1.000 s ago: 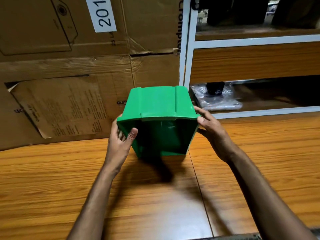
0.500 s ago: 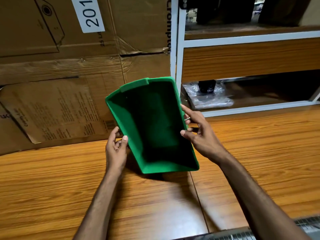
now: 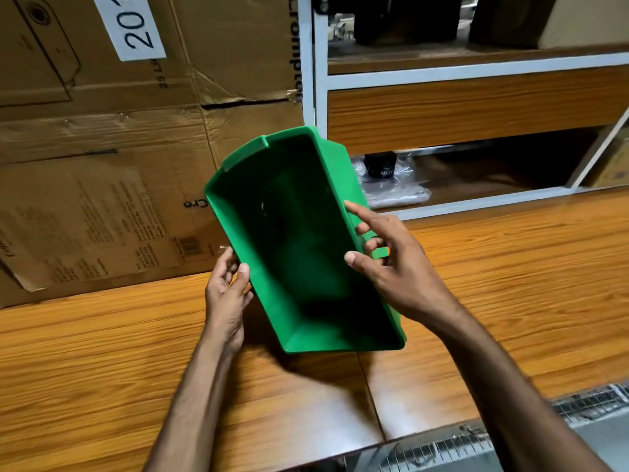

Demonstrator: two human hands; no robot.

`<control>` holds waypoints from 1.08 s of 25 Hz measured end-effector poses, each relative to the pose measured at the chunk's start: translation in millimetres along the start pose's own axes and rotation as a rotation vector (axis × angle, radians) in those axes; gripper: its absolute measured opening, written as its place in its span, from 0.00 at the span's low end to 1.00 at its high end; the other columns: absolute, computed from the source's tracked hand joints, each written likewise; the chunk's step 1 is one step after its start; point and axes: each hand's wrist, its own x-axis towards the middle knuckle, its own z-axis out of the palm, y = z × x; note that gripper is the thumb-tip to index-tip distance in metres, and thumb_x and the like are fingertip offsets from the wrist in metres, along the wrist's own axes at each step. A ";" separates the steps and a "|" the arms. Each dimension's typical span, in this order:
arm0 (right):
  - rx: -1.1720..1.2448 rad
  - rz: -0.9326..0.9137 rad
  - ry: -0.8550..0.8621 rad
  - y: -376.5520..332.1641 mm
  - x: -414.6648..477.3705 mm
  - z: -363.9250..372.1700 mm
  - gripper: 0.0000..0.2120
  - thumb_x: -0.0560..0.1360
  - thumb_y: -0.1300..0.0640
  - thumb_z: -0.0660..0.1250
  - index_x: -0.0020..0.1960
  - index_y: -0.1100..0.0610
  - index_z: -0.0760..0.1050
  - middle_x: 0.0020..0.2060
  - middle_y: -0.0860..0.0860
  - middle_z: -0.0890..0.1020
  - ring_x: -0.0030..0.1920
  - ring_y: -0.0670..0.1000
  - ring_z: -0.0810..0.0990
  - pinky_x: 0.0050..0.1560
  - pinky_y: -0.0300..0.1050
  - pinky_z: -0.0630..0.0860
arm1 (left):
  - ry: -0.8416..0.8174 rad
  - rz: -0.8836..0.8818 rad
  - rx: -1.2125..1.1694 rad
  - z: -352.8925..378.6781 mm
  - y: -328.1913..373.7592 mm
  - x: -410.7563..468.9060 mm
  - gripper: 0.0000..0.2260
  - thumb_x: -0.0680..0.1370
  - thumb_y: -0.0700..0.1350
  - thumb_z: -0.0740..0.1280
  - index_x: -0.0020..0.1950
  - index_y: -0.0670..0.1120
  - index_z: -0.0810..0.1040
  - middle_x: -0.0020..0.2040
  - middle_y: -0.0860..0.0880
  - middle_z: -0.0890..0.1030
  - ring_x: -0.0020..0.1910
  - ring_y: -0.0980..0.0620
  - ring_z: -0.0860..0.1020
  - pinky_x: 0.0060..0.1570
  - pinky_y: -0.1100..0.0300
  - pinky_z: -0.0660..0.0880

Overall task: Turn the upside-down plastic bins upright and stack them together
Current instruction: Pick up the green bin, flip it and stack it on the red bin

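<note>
A green plastic bin (image 3: 306,240) is held above the wooden counter (image 3: 102,352), its open mouth turned toward the camera so the dark inside shows, its long axis tilted with the far end leaning left. The left hand (image 3: 226,294) grips the bin's left rim near the lower part, thumb pressed on the inner edge and fingers curled behind the wall. The right hand (image 3: 391,264) clasps the right wall, thumb hooked over the rim into the bin and fingers spread along the outside. The bin's shadow falls on the counter just beneath it. Behind the counter on the left stands a large cardboard box (image 3: 119,148) with a white label reading 201. On the right is a white-framed shelf (image 3: 476,73) with wooden boards, holding a clear plastic bag (image 3: 391,185) and dark items
</note>
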 end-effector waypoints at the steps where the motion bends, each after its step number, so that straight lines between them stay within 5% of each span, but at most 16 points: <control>1: 0.033 0.024 0.001 5.7 0.5 -7.0 0.35 0.75 0.66 0.73 0.74 0.39 0.72 0.51 0.44 0.73 0.44 0.43 0.71 0.42 0.32 0.73 | -0.034 0.010 -0.011 5.8 4.9 -4.4 0.19 0.83 0.36 0.63 0.70 0.53 0.75 0.56 0.57 0.85 0.52 0.60 0.82 0.47 0.61 0.78; 5: 0.362 0.207 0.031 49.6 4.7 -49.3 0.31 0.74 0.75 0.69 0.73 0.55 0.73 0.52 0.53 0.73 0.47 0.50 0.71 0.51 0.39 0.74 | -0.191 -0.001 0.015 29.8 30.5 -19.5 0.24 0.78 0.29 0.67 0.71 0.46 0.75 0.58 0.55 0.86 0.56 0.57 0.84 0.55 0.64 0.80; 8: 0.542 0.375 -0.003 90.3 -4.9 -74.5 0.27 0.76 0.75 0.68 0.69 0.54 0.74 0.53 0.53 0.79 0.43 0.44 0.78 0.47 0.36 0.79 | -0.256 0.027 0.118 51.8 42.4 -34.6 0.24 0.75 0.30 0.72 0.68 0.49 0.78 0.60 0.51 0.85 0.59 0.51 0.82 0.58 0.59 0.80; 11: 0.586 0.467 0.043 131.6 -18.7 -84.6 0.25 0.77 0.75 0.65 0.65 0.50 0.73 0.50 0.48 0.86 0.47 0.43 0.84 0.49 0.42 0.80 | -0.319 0.120 0.288 87.3 50.5 -58.8 0.25 0.77 0.38 0.74 0.71 0.56 0.77 0.58 0.52 0.81 0.51 0.56 0.78 0.53 0.63 0.78; 14: 0.687 0.532 0.049 164.7 -25.9 -96.4 0.25 0.78 0.73 0.64 0.70 0.54 0.69 0.58 0.53 0.85 0.57 0.50 0.83 0.57 0.51 0.79 | -0.346 0.273 0.492 131.0 58.9 -81.3 0.27 0.78 0.47 0.74 0.74 0.62 0.72 0.54 0.55 0.75 0.44 0.59 0.74 0.45 0.63 0.77; 19: 0.901 0.597 0.086 186.9 -35.6 -123.7 0.20 0.79 0.74 0.62 0.64 0.55 0.71 0.56 0.55 0.85 0.53 0.48 0.85 0.50 0.41 0.84 | -0.292 0.474 0.766 197.3 63.3 -113.8 0.26 0.77 0.53 0.72 0.75 0.63 0.71 0.47 0.56 0.75 0.40 0.55 0.75 0.40 0.56 0.76; 22: 0.938 0.605 0.094 192.9 -43.8 -151.4 0.22 0.77 0.70 0.66 0.69 0.57 0.70 0.57 0.55 0.85 0.56 0.49 0.84 0.55 0.42 0.83 | -0.188 0.407 0.640 223.3 56.7 -112.2 0.21 0.75 0.49 0.75 0.67 0.55 0.80 0.44 0.55 0.78 0.36 0.56 0.74 0.38 0.59 0.74; 27: 0.887 0.633 0.011 182.4 -50.1 -209.2 0.23 0.78 0.66 0.68 0.69 0.49 0.74 0.59 0.55 0.85 0.54 0.51 0.84 0.41 0.43 0.83 | -0.256 0.186 0.545 240.5 56.2 -91.4 0.18 0.78 0.44 0.73 0.68 0.51 0.79 0.44 0.54 0.77 0.38 0.65 0.77 0.44 0.68 0.75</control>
